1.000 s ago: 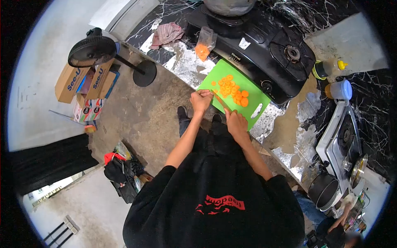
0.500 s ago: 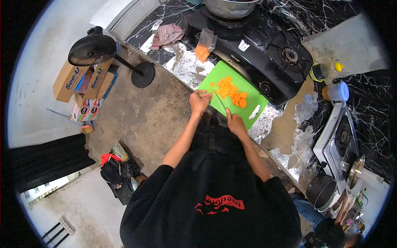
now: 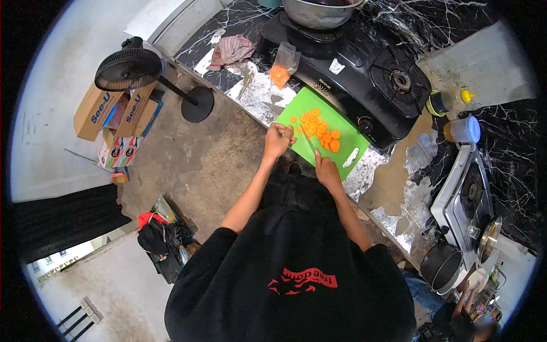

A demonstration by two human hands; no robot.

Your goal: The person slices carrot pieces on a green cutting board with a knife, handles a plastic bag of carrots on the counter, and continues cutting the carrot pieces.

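On a green cutting board (image 3: 354,138) lies a pile of orange carrot slices (image 3: 318,127). My right hand (image 3: 327,170) is closed around the handle of a knife (image 3: 309,142) at the board's near edge. The blade points up and left, its tip by the slices. Over the board's left edge, my left hand (image 3: 278,141) has its fingers bent together; what they hold, if anything, is too small to make out. A few small orange pieces lie between that hand and the pile.
Behind the board stands a black gas stove (image 3: 347,74) bearing a metal pot (image 3: 322,14). A plastic bag with orange contents (image 3: 280,74) and a striped cloth (image 3: 232,50) lie at left. Farther right are a second stove (image 3: 464,199), a dark pot (image 3: 441,267) and another person (image 3: 456,316).
My left hand has shifted slightly, its fingers turned more toward the board. The knife has moved a little to the right, its tip now closer to the pile.
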